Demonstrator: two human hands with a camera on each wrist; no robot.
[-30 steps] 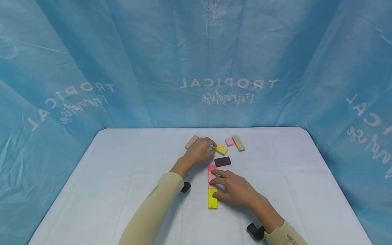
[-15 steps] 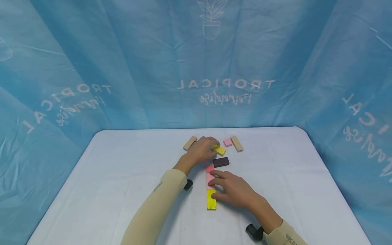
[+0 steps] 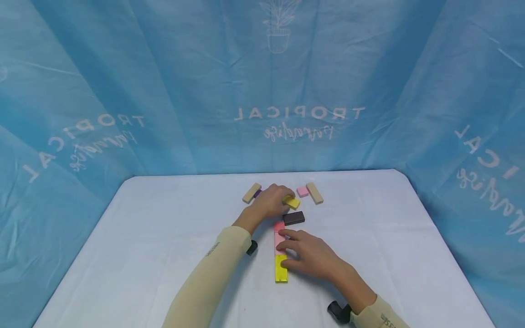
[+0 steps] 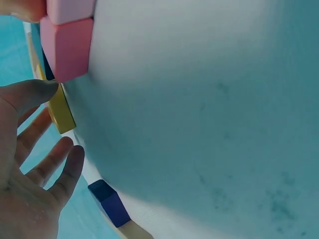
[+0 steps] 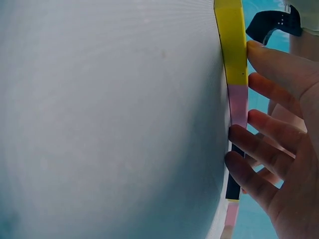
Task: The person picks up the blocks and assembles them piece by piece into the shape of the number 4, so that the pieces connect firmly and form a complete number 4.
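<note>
My left hand [image 3: 272,200] pinches a small yellow wooden block [image 3: 292,203] at the far middle of the table, thumb on the near side. The left wrist view shows the thumb on that yellow block [image 4: 62,112] and the other fingers beyond it. Nearer stands a straight row: a deeper pink block [image 3: 279,226], a light pink block [image 3: 279,249] and another yellow block [image 3: 280,274]. Loosely spread, the fingers of my right hand [image 3: 309,253] rest along the row's right side. Just right of the row's far end lies a dark block [image 3: 293,218].
A natural wood block [image 3: 251,193] and a purple block [image 3: 257,193] lie left of my left hand. Farther right are a small pink block [image 3: 302,191] and another wood block [image 3: 315,193]. A blue curtain [image 3: 262,86] hangs behind the white table [image 3: 389,228].
My left hand has shifted slightly right, closing on the far yellow block, and the purple block has come into sight behind it. My right hand stays at the row.
</note>
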